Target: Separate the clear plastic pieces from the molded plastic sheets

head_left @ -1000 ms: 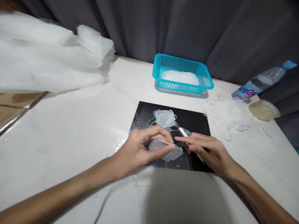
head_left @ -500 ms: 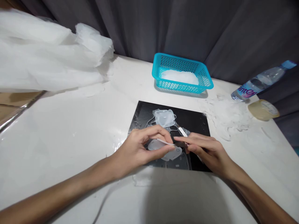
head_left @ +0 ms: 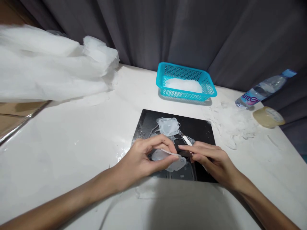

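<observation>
My left hand (head_left: 153, 155) pinches a thin, translucent white plastic piece (head_left: 169, 152) by its edge, thumb below and fingers above. The piece is held up over the black board (head_left: 203, 127). My right hand (head_left: 213, 156) is closed round a small knife (head_left: 185, 154), its index finger stretched along the dark blade. The blade's tip is at the edge of the piece, close to my left fingertips. Most of the knife's handle is hidden in my palm. Behind my right hand lies a white-handled tool (head_left: 187, 140). A similar translucent piece (head_left: 169, 126) lies farther back on the board among thin trimmed strips.
A blue plastic basket (head_left: 187, 97) with white pieces stands at the back. White scraps (head_left: 230, 124) lie right of the board, near a water bottle (head_left: 263, 91) and a tape roll (head_left: 268, 117). A large white plastic bag (head_left: 52, 70) fills the back left, beside cardboard (head_left: 19, 115).
The whole scene sits slightly lower in view as the head camera tilts up. Both hands keep nearly the same hold, and the blade stays by the piece's edge.
</observation>
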Tool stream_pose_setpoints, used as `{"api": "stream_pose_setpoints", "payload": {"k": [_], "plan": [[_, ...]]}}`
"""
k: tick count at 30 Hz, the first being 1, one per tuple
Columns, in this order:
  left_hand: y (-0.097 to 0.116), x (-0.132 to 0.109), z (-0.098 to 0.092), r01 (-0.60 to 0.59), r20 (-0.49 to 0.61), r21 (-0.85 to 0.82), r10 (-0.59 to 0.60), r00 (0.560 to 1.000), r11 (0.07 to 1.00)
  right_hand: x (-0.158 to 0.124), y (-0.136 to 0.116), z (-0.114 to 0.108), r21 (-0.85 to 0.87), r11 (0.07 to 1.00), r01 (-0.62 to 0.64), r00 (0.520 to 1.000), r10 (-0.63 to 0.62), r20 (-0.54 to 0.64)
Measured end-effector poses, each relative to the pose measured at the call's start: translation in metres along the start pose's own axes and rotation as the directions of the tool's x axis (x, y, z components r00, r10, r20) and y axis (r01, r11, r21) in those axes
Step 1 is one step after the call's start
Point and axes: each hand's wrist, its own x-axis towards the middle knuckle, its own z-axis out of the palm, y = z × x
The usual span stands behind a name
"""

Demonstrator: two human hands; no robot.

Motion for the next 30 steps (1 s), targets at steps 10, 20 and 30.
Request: {"api": "stream_pose_setpoints", "payload": {"k": [10,20,30], "plan": [[-0.0002,-0.0004,0.0001,-0.018,-0.016,0.024,0.018,1.0,1.0,0.0009,-0.0014,0.001,0.001,1.0,0.015,1.0,-0.015,0.006],[-0.003,-0.0014,-0.0003,-0.012,0.004,0.025,0.012,1.0,1.0,0.0015,0.0006,0.0006,-0.016,1.0,0.023,1.0,-0.023,0.0],[-0.005,-0.0023,-0.0011,-0.009,0.018,0.045,0.009,1.0,0.999,-0.0008,-0.0001,0.0013,-0.025,1.0,0.019,1.0,-0.019,0.004]]}}
